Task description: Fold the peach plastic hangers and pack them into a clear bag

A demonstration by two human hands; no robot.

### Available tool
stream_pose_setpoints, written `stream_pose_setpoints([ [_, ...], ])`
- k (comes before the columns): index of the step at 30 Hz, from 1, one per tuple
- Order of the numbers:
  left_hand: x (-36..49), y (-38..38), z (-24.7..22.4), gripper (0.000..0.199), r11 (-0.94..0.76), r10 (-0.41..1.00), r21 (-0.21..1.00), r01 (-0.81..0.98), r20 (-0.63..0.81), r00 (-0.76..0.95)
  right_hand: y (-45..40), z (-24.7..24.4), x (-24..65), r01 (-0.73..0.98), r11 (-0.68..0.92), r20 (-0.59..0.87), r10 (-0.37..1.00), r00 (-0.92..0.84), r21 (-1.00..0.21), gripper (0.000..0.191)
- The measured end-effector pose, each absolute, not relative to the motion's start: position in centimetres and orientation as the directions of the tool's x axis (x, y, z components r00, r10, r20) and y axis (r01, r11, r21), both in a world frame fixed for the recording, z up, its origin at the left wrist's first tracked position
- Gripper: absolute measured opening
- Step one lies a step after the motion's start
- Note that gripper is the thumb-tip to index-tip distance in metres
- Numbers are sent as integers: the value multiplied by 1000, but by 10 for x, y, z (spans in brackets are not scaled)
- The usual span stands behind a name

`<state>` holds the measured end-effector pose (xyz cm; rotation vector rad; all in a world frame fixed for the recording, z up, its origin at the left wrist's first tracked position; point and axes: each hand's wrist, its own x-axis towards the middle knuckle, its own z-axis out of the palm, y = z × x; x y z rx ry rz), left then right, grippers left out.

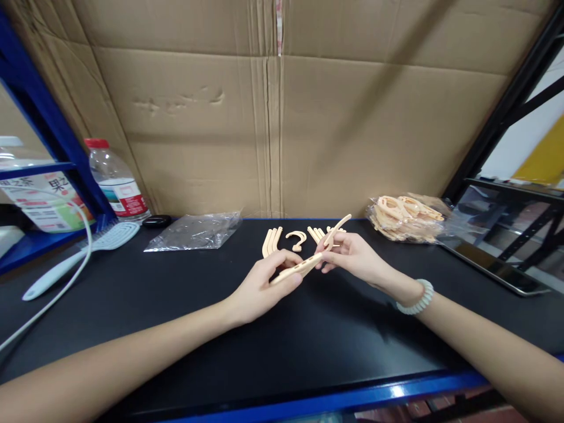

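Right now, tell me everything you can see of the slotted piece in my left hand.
The slotted piece is pale, wood-like, with short dark openings in a row. The left hand holds it above the black table, slanting away to the right. The right hand is at its far end, with a curved piece; I cannot tell whether the pieces join.

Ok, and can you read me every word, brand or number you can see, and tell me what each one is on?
"果之", on the label of the large bottle at the far left; what follows is cut off.
"之茶", on the same label, nearer the picture's edge.
Small print on that label: too small to read.
Label of the red-capped bottle: has print, too blurred to read.
Reddish marks in the slit of the cardboard: cannot tell whether they are text.
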<state>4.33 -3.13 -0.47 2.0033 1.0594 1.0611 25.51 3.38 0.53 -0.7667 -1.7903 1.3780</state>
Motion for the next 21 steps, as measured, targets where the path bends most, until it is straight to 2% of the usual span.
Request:
stream_pose_setpoints([
  [2, 44, -27, -7, 30, -422, 870, 872, 248, 312, 383, 32, 3, 253, 1, 249, 208, 812, -545, -969, 27],
  [5, 45, -22, -10, 33, -243, 890, 966, 88, 186, 416, 27, 0, 248, -39, 270, 247, 803, -543, -962, 26],
  [7, 47, -22, -10, 35, -146, 875, 987, 66, 98, 474, 22, -2, 246, -48, 309, 285, 789, -544, -950, 25],
  [9, 47, -23, -8, 35, -111, 857, 986, 120, 34, 513, 18, -4, 244, -26, 387, 336, 765, -549, -922, 21],
  [11, 47, -24, -6, 33, -138, 859, 971, 196, 19, 512, 17, -4, 244, 12, 484, 395, 727, -561, -875, 16],
  [15, 47, -26, -3, 30, -270, 862, 910, 315, 84, 499, 18, -3, 247, 76, 675, 508, 619, -599, -733, 12],
  [21, 45, -26, -5, 35, -359, 843, 853, 380, 121, 525, 18, 0, 247, 143, 762, 543, 567, -619, -632, 14],
])
